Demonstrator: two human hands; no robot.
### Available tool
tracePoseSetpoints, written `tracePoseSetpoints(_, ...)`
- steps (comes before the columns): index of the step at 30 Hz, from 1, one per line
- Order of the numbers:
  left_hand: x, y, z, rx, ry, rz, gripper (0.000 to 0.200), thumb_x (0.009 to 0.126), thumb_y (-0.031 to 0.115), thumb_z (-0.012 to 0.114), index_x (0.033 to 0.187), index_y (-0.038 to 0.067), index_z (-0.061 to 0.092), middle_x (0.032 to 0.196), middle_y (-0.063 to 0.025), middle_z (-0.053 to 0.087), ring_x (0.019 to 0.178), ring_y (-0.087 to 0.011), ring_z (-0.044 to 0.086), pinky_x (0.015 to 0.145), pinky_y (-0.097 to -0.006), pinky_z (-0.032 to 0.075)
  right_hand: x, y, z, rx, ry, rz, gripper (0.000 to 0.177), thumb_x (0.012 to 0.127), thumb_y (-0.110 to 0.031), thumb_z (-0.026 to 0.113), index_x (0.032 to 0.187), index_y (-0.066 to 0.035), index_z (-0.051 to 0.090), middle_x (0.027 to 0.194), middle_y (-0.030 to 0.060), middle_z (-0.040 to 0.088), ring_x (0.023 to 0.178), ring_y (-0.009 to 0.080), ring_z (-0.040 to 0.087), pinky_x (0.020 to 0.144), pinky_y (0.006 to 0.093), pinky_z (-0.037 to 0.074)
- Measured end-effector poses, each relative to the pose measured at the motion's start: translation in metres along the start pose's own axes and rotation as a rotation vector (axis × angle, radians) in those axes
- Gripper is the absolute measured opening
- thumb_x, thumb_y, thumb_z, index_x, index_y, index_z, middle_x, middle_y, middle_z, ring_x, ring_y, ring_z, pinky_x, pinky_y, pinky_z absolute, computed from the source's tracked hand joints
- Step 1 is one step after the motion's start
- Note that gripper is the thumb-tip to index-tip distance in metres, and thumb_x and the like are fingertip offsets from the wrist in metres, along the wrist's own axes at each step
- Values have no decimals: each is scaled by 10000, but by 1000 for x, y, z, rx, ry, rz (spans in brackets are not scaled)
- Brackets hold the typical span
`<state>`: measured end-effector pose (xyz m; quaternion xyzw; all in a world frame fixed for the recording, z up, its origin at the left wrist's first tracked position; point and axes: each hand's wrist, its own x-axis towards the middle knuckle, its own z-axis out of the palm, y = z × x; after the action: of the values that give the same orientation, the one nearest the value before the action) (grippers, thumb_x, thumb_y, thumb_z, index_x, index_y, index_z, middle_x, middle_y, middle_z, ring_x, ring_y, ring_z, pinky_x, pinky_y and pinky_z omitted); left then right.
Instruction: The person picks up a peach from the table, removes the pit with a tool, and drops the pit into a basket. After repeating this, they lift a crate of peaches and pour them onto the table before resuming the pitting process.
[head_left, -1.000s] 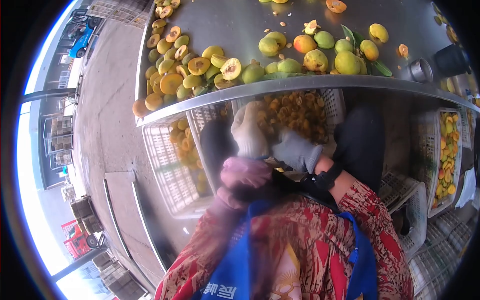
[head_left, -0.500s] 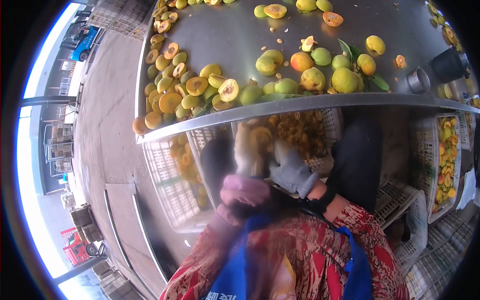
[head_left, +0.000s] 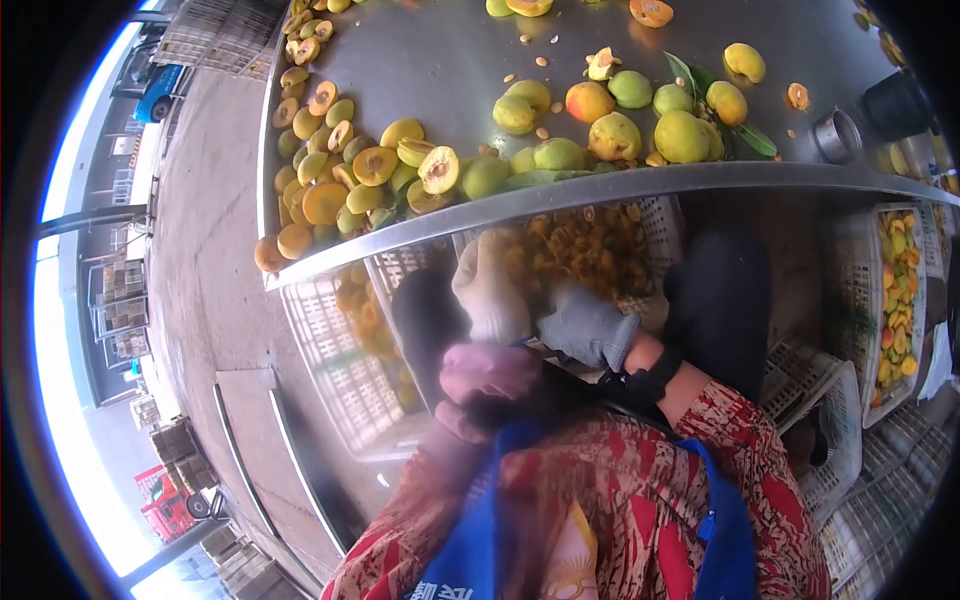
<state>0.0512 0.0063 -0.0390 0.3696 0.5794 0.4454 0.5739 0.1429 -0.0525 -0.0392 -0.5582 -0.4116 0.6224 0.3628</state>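
Observation:
My left hand (head_left: 490, 288), in a white glove with a pink cuff, is below the table's metal edge, over a crate of halved yellow-orange stone fruit (head_left: 590, 250). My right hand (head_left: 588, 328), in a grey glove with a black band at the wrist, is beside it, lower and to the right. The fingers of both hands are smeared by motion and partly hidden, so whatever they hold cannot be made out. Above them, halved fruit (head_left: 440, 170) and whole yellow-green fruit (head_left: 683, 137) lie along the edge of the metal table (head_left: 440, 75).
A metal cup (head_left: 838, 137) and a dark container (head_left: 897, 105) stand at the table's right. White crates hold fruit at the left (head_left: 345, 365) and right (head_left: 868, 400) below the table. My knees flank the middle crate. A red vehicle (head_left: 172, 505) is at far left.
The round fruit shape seen between my hands no longer shows there. My left hand has shifted slightly left. The camera view has tilted a little, moving the table up and left.

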Motion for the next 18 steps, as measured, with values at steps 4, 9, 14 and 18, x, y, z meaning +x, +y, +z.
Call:
tracePoseSetpoints(4, 3, 3, -6, -169, -116, -79, 349, 949, 338, 494, 917, 10, 610, 820, -85, 636, 657, -154, 601, 544, -243, 495, 0, 5, -3, 333, -213, 260, 290, 863, -101, 575, 1147, -46, 565, 927, 57, 619, 857, 148, 592, 755, 269, 478)
tracePoseSetpoints(9, 0, 14, -10, -140, -161, -213, 313, 911, 300, 554, 907, -2, 637, 674, -54, 589, 527, -107, 501, 454, -228, 400, -12, -2, -6, 156, -132, 113, 247, 890, -151, 531, 1117, -67, 578, 798, 9, 601, 635, 84, 554, 557, 249, 461)
tracePoseSetpoints(14, -7, 25, -12, 377, -466, -107, 222, 840, 173, 641, 840, -46, 677, 763, -63, 619, 630, -137, 584, 558, -252, 460, -18, -17, -23, -69, -214, 216, 142, 911, -151, 494, 983, -73, 588, 711, -6, 572, 541, 67, 525, 473, 234, 421)
tracePoseSetpoints(18, 1, 27, -28, 654, -793, 434, 139, 789, 102, 656, 828, -29, 679, 843, -86, 642, 747, -196, 614, 692, -281, 486, -4, 44, -32, 199, -549, 153, 86, 905, -133, 501, 888, -79, 566, 614, -25, 481, 472, 58, 461, 410, 227, 360)
